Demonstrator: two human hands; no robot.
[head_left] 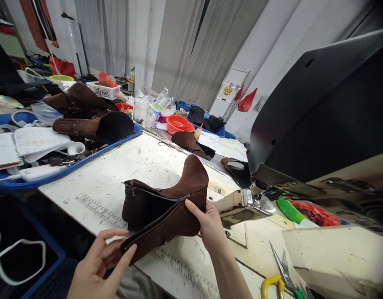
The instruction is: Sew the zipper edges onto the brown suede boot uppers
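A brown suede boot upper point(191, 176) with a black lining is held over the white worktable point(98, 174), its open side towards me. My left hand point(107, 261) pinches the near end of its edge between thumb and fingers. At the other end, my right hand point(206, 220) grips the upper, thumb on the seam and fingers behind it. Just right of that hand is the metal arm of a sewing machine point(241, 205). Scissors with yellow handles point(278, 278) lie at the lower right.
A blue tray point(116, 145) at left holds more brown boot uppers point(82, 126), a notebook point(4, 151) and a white power bank-like block point(42, 171). Behind the table stand a red basket point(179, 123) and another upper point(189, 143). A large dark machine cover point(322, 104) overhangs the right.
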